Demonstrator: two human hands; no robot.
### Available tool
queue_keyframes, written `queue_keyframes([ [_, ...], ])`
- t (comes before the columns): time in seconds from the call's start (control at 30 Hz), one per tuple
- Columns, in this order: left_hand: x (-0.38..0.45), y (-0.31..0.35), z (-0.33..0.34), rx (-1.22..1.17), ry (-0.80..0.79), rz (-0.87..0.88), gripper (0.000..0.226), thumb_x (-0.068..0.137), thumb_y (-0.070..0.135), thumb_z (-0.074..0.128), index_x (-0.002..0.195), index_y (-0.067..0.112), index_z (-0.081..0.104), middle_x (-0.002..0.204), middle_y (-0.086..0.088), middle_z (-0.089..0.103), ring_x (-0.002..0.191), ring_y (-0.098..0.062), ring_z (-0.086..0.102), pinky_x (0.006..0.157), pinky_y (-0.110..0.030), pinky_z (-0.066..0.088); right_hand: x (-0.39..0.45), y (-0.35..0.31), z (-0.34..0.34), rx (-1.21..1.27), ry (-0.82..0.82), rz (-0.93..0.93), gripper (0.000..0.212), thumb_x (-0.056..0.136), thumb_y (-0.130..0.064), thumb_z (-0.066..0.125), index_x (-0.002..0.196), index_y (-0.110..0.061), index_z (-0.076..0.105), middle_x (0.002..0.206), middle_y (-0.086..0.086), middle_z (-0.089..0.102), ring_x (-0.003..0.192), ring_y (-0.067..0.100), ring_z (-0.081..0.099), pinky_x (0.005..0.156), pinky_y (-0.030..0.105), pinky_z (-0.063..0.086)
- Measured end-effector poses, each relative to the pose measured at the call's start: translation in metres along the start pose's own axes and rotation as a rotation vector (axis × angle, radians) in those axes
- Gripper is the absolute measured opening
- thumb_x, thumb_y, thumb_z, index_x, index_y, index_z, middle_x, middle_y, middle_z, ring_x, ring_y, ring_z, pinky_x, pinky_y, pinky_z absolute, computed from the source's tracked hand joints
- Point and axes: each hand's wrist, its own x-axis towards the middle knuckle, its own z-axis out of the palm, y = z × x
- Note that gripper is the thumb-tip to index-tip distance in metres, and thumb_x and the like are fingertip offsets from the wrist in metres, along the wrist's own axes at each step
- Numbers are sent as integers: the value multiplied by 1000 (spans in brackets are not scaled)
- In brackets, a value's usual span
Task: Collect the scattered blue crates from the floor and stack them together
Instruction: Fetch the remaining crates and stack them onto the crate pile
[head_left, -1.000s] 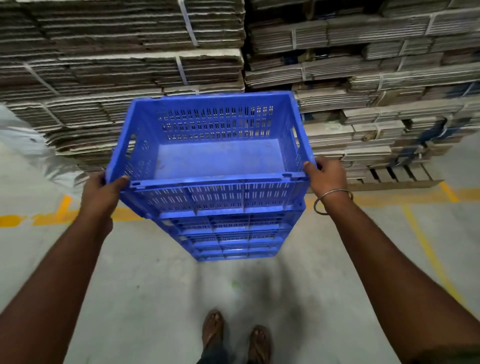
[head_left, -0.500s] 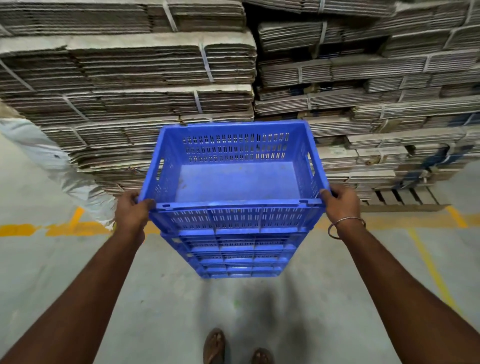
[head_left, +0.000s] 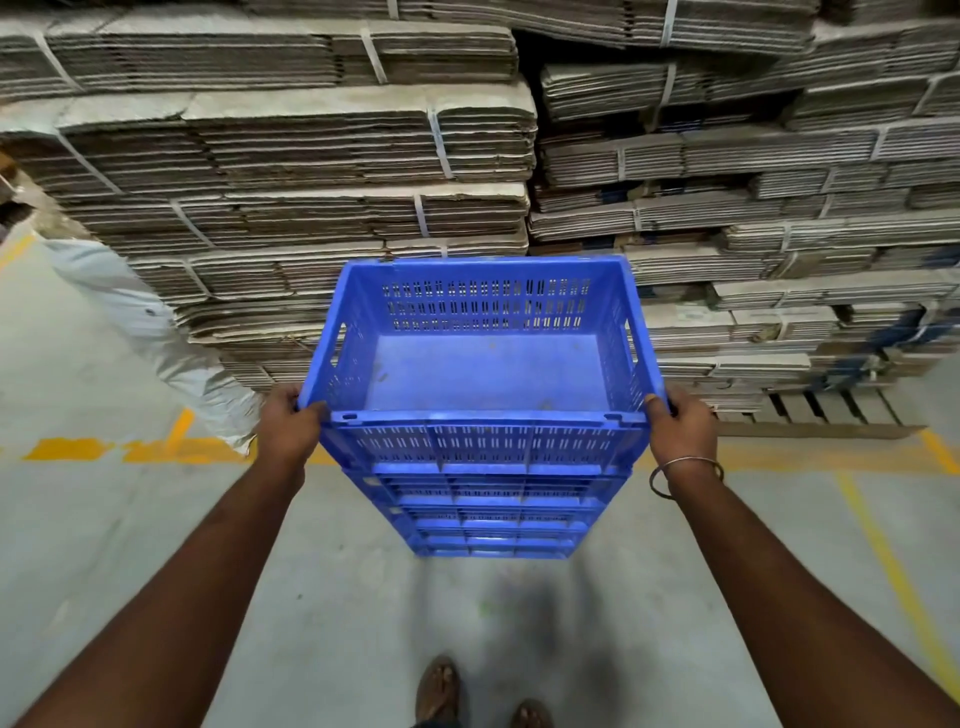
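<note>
Crate stack (head_left: 483, 447) | mouth up, long axis left-right | left hand (head_left: 287, 427), right hand (head_left: 681, 427) grip top rim

Warehouse storage bay. Before me: strapped bundles of flattened cardboard (head_left: 322, 156) stacked high on a wooden pallet (head_left: 810, 415); grey concrete floor (head_left: 104, 545) under my feet, marked with yellow painted lines (head_left: 893, 566).

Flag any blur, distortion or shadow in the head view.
Head view: wide-angle bends the cardboard stacks at the edges; crate and both hands, left and right, mostly sharp; soft dark shadow on the floor under the crate; sandals slightly blurred.
</note>
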Motion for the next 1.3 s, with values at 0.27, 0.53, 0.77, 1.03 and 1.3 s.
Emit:
queue_keyframes([
  [0.27, -3, -8, 0, 213, 14, 92, 26, 93, 23, 58, 117, 13, 57, 108, -8, 64, 96, -29, 60, 79, -40, 47, -3, -5, 3, -74, 21, 10, 22, 98, -20, 47, 84, -6, 58, 76, 14, 59, 70, 32, 56, 61, 31, 34],
  [0.53, -13, 5, -3, 490, -39, 282, 32, 93, 14, 56, 125, 8, 52, 117, -20, 61, 103, -42, 60, 76, -43, 46, -4, 2, 2, -389, -94, -69, 42, 98, -33, 38, 127, -5, 51, 132, 20, 54, 121, 38, 51, 96, 44, 46],
  [0.77, -49, -9, 15, 974, -387, 804, 67, 82, 14, 57, 147, 22, 43, 161, -8, 28, 148, -35, 25, 114, -59, 28, -71, -3, 19, -658, -106, -250, 64, 96, -37, 50, 154, -26, 24, 164, 6, 10, 149, 38, 5, 111, 55, 28],
  [1.03, -56, 11, 51, 961, -621, 926, 68, 97, 42, 44, 157, 31, 15, 166, 2, 8, 153, -24, 8, 121, -49, 14, -73, -9, 1, -564, -180, -152, 64, 97, -42, 50, 153, -32, 23, 164, 3, 9, 151, 26, 8, 116, 50, 23],
  [1.3, -78, 29, 90, 907, -774, 1052, 71, 97, 45, 45, 158, 30, 12, 166, 0, 8, 153, -23, 8, 121, -47, 13, -86, -12, -24, -467, -194, -104, 63, 95, -38, 55, 152, -28, 30, 163, 1, 15, 150, 21, 15, 115, 41, 28],
])
